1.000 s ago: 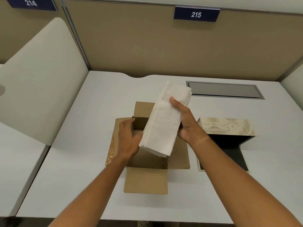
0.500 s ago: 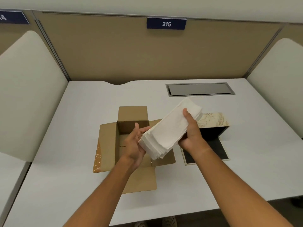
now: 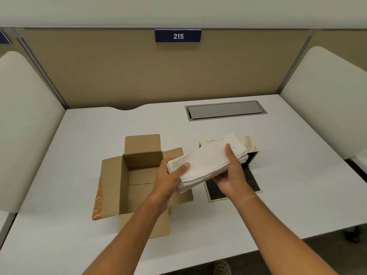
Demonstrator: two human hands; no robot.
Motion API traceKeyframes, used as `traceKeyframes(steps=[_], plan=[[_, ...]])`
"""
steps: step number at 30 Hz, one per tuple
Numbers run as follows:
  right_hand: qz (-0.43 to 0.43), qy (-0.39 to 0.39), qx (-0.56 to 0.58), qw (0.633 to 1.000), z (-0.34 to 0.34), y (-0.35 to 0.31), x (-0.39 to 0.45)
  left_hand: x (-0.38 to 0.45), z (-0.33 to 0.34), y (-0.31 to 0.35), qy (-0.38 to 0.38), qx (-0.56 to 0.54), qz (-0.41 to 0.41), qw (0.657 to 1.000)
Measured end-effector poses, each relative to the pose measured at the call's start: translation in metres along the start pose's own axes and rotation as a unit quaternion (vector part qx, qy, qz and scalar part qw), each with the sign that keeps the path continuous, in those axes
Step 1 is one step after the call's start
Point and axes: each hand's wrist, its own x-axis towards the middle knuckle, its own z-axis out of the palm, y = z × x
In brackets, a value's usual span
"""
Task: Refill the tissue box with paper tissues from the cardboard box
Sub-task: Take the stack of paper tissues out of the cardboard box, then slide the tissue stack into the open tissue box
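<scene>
Both bare forearms reach forward from the bottom edge over the white table [image 3: 83,139]; between them the hands hold one thick stack of white paper tissues [image 3: 208,161] in the air, lying nearly flat and slanting from near left to far right. The left hand [image 3: 168,175] clasps the stack's near left end, thumb laid across the top sheet and fingers curled underneath; the right hand [image 3: 232,175] supports the far half from below with the palm turned up, its thumb pressed on top, so each hand pinches the stack between thumb and fingers. The stack hangs over the gap between the two boxes, its far end above the tissue box [image 3: 248,147]; that box stands open to the right, pale patterned outside and dark inside, its lid panel lying flat on the table just under the right wrist. The cardboard box [image 3: 137,175] sits to the left with all four flaps folded out; no tissues show in the part of its inside that is visible; the left wrist crosses its right flap.
</scene>
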Motion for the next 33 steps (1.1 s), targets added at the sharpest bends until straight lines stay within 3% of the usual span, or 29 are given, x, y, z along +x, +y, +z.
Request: traceKeyframes(steps=[4, 10, 15, 29, 33], plan=[[0.033, -0.017, -0.029, 0.999, -0.036, -0.038, 0.007, 0.008, 0.008, 0.002, -0.008, 0.031, 0.0, 0.999], [0.119, -0.138, -0.221, 0.958, -0.088, -0.096, 0.018, 0.015, 0.036, -0.003, -0.02, 0.069, -0.019, 0.997], [0.111, -0.136, -0.298, 0.938, -0.11, -0.123, 0.036, 0.021, 0.076, -0.018, -0.023, 0.066, -0.04, 0.997], [0.138, -0.172, -0.285, 0.933, -0.146, -0.144, 0.064, 0.021, 0.131, -0.044, 0.035, 0.001, -0.082, 0.996], [0.129, -0.146, -0.235, 0.952, -0.147, -0.143, 0.066, 0.013, 0.132, -0.051, 0.073, -0.035, -0.062, 0.995]])
